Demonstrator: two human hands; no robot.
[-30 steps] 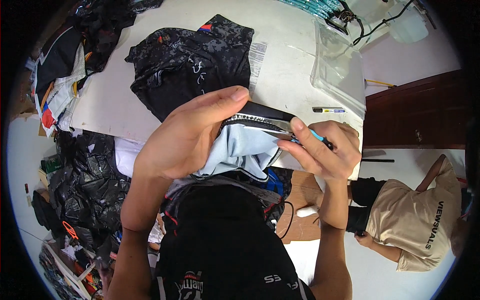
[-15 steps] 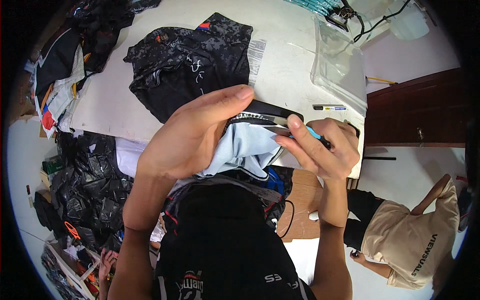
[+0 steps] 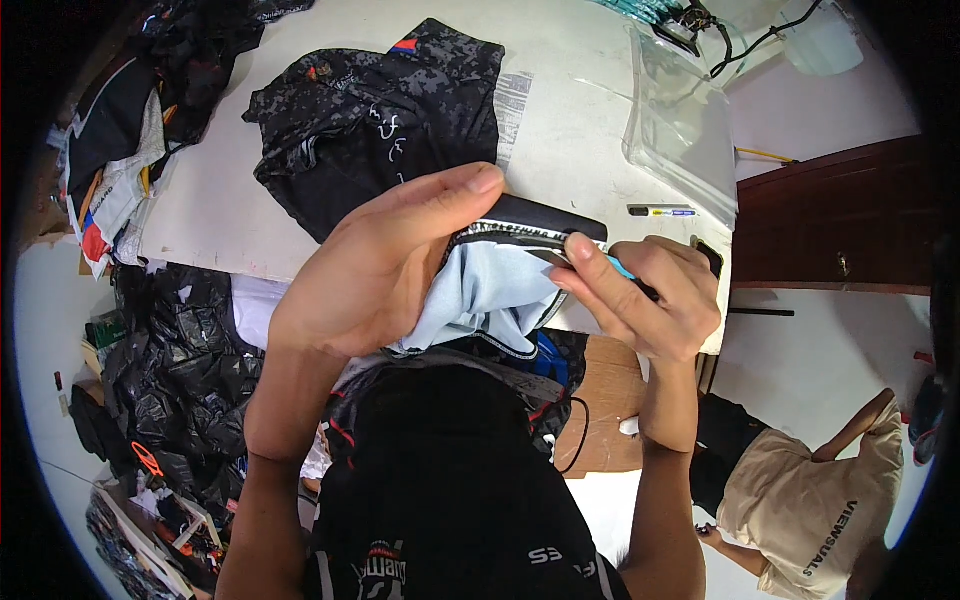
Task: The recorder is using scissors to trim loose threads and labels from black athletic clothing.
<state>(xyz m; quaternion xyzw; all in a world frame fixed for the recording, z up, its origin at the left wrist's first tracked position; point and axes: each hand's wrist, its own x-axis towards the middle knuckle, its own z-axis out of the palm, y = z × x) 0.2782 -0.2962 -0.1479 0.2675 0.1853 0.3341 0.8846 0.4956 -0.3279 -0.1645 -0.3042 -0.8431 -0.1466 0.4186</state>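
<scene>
Head view, near to far: at the bottom edge your own dark shirt fills the frame, and just above it your two forearms rise to meet over the table's near edge. Your left hand is closed around a bunched garment, pale blue on the inside with a black outer face and a grey-trimmed hem; fingers lie flat over the top, thumb hidden underneath. Your right hand pinches the hem from the other side, and a slim light-blue tool, pen-like, sits gripped between thumb and fingers with its tip at the fabric edge. What it is doing there is too small to tell. My reading: the garment is picked up, turned to show its lining and held steady, so the work at the hem is under way, not finished; nothing shows a mark or tag completed. Beyond the hands, a second dark camouflage-patterned garment lies spread on the white table, untouched. A marker rests near the table's right edge, close beside a clear plastic bag. Black bags pile on the floor to your left. Another person in a beige shirt crouches lower right, well apart from your hands.
</scene>
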